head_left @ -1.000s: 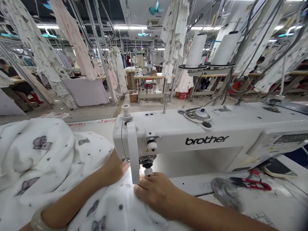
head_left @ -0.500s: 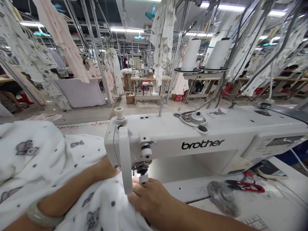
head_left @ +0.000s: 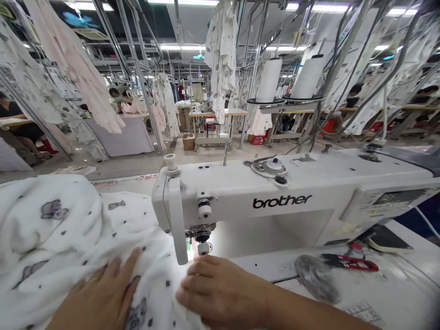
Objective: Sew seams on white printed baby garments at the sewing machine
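The left hand has just slid back from beside the needle and now lies at about seven o'clock, well away from the machine, leaving the right hand alone near the stitching point. It is open, with the fingers spread and pressed flat on the soft white cloth, which is printed with small grey animals and dark spots. It grips nothing. The right hand, at about six o'clock, rests on the cloth's edge just in front of the presser foot. Its fingers lie together, slightly curled, but I cannot tell whether they are pinching the fabric or only pressing on it. The cloth is bunched in a large heap from nine to six o'clock and runs up to the white sewing machine, whose arm crosses the middle of the view. At about four o'clock, a round grey disc and red-handled snips lie on the white tabletop. Two white thread cones stand at about one o'clock, among hanging garments.
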